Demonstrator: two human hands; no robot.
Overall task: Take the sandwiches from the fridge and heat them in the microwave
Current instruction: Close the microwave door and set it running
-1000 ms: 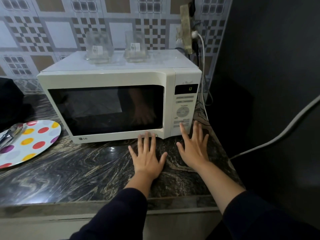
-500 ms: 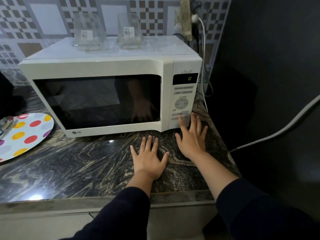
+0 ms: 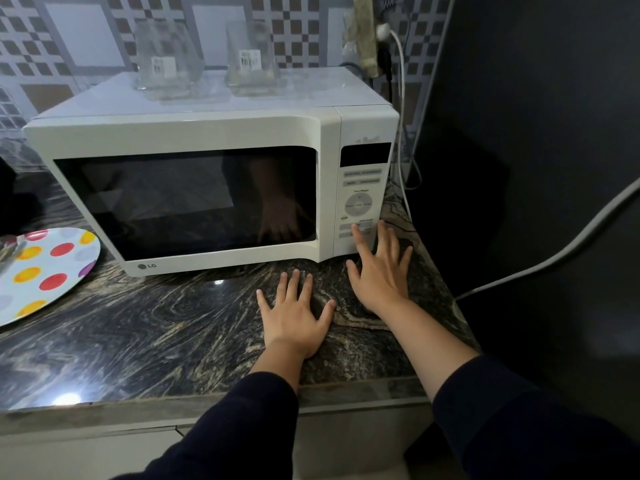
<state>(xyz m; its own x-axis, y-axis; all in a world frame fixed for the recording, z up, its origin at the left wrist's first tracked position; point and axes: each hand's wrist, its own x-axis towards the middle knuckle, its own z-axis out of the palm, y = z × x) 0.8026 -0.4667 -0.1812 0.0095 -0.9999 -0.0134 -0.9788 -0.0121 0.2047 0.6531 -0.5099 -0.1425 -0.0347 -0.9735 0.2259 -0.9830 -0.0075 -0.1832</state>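
A white microwave [image 3: 214, 133] stands on the dark marbled counter [image 3: 156, 341] with its door closed and its display dark. My left hand [image 3: 294, 317] lies flat on the counter in front of the door's right corner, fingers spread, holding nothing. My right hand [image 3: 381, 271] rests flat beside it, fingers apart, its fingertips in front of the lower buttons of the control panel [image 3: 360, 202]; whether they touch it I cannot tell. No sandwiches or fridge are in view.
Two clear glass containers [image 3: 166, 60] [image 3: 251, 57] sit on top of the microwave. A white plate with coloured dots [image 3: 45, 268] lies at the left edge. A plug strip and cables [image 3: 398, 98] hang at the right, next to a dark wall.
The view has shifted closer and lower, so the microwave looks larger. The display showed a digit earlier and is dark now. Both hands stay flat on the counter.
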